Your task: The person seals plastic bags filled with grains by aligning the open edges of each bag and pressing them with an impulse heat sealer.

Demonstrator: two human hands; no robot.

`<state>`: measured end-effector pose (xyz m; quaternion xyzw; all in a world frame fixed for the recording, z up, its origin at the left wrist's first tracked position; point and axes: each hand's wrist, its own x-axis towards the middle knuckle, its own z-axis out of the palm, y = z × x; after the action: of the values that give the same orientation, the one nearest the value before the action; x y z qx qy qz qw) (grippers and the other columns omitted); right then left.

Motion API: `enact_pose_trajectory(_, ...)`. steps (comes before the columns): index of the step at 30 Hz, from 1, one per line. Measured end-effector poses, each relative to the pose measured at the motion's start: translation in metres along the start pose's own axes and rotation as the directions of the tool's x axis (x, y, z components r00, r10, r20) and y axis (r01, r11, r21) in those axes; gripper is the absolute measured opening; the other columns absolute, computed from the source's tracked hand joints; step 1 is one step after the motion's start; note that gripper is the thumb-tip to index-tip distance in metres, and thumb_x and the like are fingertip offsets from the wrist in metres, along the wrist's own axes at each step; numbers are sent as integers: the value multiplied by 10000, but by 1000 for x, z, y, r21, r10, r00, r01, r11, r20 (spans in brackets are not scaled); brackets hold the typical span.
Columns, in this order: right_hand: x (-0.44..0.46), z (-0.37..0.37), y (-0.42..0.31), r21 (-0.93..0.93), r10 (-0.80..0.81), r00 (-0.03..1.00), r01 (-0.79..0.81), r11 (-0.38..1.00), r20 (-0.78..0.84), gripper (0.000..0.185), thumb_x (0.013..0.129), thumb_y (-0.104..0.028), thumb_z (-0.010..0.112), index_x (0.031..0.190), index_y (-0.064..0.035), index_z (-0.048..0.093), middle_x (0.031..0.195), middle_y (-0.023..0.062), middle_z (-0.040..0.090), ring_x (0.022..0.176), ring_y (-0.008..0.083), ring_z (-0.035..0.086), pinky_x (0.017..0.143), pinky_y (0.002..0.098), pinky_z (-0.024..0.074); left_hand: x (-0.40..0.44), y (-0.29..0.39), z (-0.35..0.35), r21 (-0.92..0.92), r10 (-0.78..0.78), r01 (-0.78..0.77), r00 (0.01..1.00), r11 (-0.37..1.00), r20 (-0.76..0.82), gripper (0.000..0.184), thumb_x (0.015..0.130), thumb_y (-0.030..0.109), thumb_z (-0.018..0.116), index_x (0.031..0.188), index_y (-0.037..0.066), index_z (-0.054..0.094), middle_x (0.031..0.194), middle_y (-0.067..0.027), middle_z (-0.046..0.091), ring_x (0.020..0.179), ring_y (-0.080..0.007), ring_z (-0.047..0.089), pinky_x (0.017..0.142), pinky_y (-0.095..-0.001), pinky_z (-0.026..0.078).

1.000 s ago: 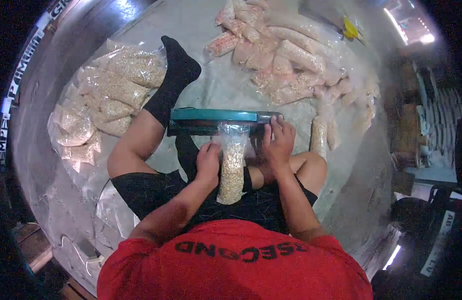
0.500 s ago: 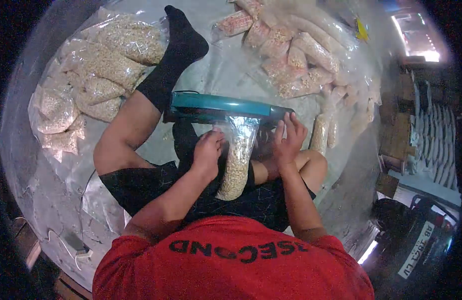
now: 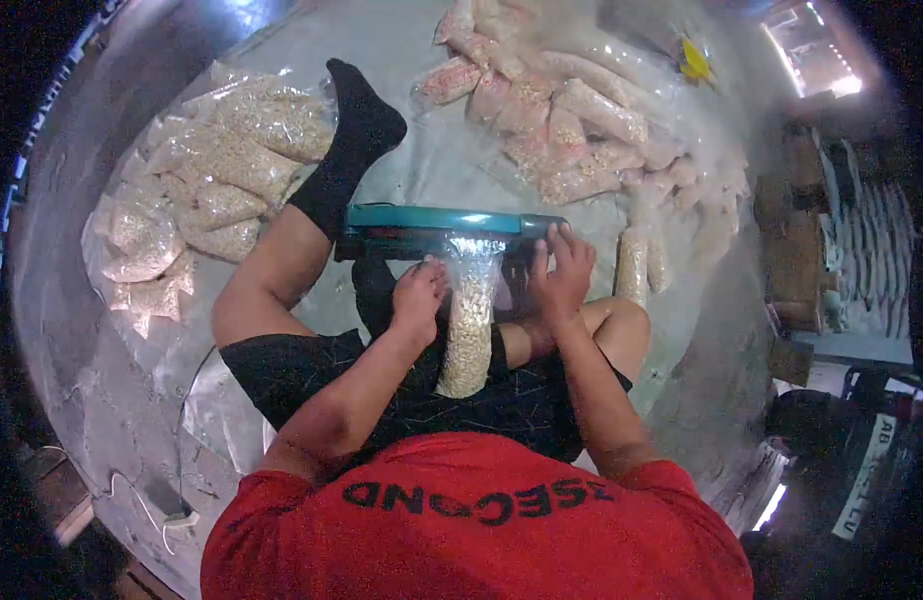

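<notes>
A long clear plastic bag (image 3: 469, 340) filled with pale, puffed-looking pieces hangs from a teal heat sealer (image 3: 432, 217), its upper end in the sealer's jaw. The bag's lower end lies over my lap. At the bag's upper left edge, my left hand (image 3: 419, 298) has its fingers curled in a pinch on the plastic. My right hand (image 3: 565, 275) is at the sealer's dark right end, fingers stretched and apart, fingertips touching it. The palm side of both hands is hidden.
Filled clear bags (image 3: 222, 165) are heaped at the left. More filled bags, some with red print (image 3: 562, 120), lie beyond the sealer to the right. My socked foot (image 3: 367, 115) stretches forward beside the sealer. A cable with a small box (image 3: 180, 521) lies at lower left.
My right hand has shifted slightly left along the sealer's end. The bag hangs a little straighter. My left hand stays by the bag's edge, and the camera view has tilted slightly.
</notes>
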<state>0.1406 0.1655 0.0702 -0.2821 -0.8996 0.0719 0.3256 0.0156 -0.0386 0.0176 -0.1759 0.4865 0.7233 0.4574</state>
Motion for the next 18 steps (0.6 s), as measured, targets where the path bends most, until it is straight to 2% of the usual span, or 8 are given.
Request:
enact_pose_trajectory(5, 16, -26, -14, 8, -30, 998, 30, 1000, 61, 352, 862, -179, 739, 1191, -62, 688, 1170, 167, 648, 1079, 359, 576, 964, 473, 446, 2, -8, -3, 55, 70, -74, 995, 996, 76, 341, 1008, 362, 586, 1220, 95, 589, 1154, -57, 644, 1090, -204, 583, 974, -392, 442)
enact_pose_trajectory(10, 51, -81, -45, -45, -138, 990, 136, 990, -43, 376, 843, -217, 753, 1181, -65, 688, 1186, 165, 638, 1093, 373, 584, 939, 468, 472, -23, 0, -21, 134, 40, -65, 983, 989, 179, 357, 999, 347, 600, 1207, 57, 583, 1102, -78, 658, 1098, -224, 600, 954, -404, 475)
enact_pose_trajectory(11, 55, -86, -47, -68, -204, 975, 199, 978, -92, 390, 838, -223, 762, 1190, -72, 684, 1204, 161, 628, 1093, 371, 584, 933, 464, 473, -18, 1, -35, 518, 150, -312, 932, 796, 330, 407, 988, 375, 610, 1227, 47, 579, 1121, -101, 668, 1093, -251, 620, 940, -403, 492)
enact_pose_trajectory(13, 55, -89, -40, -19, -204, 977, 203, 979, -61, 437, 837, -237, 774, 1233, -88, 667, 1249, 168, 608, 1128, 382, 577, 969, 475, 462, -34, 6, -27, 746, 172, -530, 844, 403, 507, 458, 976, 403, 619, 1247, 37, 576, 1140, -125, 677, 1088, -278, 640, 925, -402, 509)
enact_pose_trajectory(15, 53, -96, -33, 107, -195, 978, 202, 973, -72, 482, 844, -243, 774, 1275, -75, 642, 1303, 187, 588, 1175, 398, 563, 1016, 491, 444, -68, 11, -3, 937, 208, -265, 953, 226, 220, 700, 925, 512, 654, 1320, -50, 522, 1153, -233, 685, 1052, -397, 670, 914, -435, 520)
enact_pose_trajectory(16, 44, -95, -13, 169, -139, 987, 150, 974, -76, 505, 861, -252, 762, 1309, -67, 621, 1339, 207, 567, 1217, 411, 541, 1049, 499, 431, -80, 14, 7, 948, 104, -198, 979, 248, 177, 953, 833, 628, 693, 1392, -99, 432, 1265, -323, 615, 1168, -461, 616, 967, -460, 505)
enact_pose_trajectory(17, 32, -94, 12, 173, -136, 987, 148, 974, -80, 505, 861, -252, 762, 1309, -67, 621, 1339, 207, 567, 1217, 411, 541, 1049, 499, 431, -90, 15, 18, 950, 107, -197, 979, 243, 176, 953, 833, 628, 693, 1392, -99, 432, 1265, -323, 615, 1168, -461, 616, 967, -460, 505)
enact_pose_trajectory(18, 18, -92, 39, 45, 0, 996, 4, 999, -92, 512, 868, -268, 753, 1320, -69, 617, 1317, 216, 588, 1194, 409, 564, 1032, 486, 450, -99, 13, 27, 974, 125, -183, 978, 136, 167, 1007, 809, 645, 707, 1414, -99, 399, 1267, -333, 608, 1175, -456, 615, 983, -462, 502)
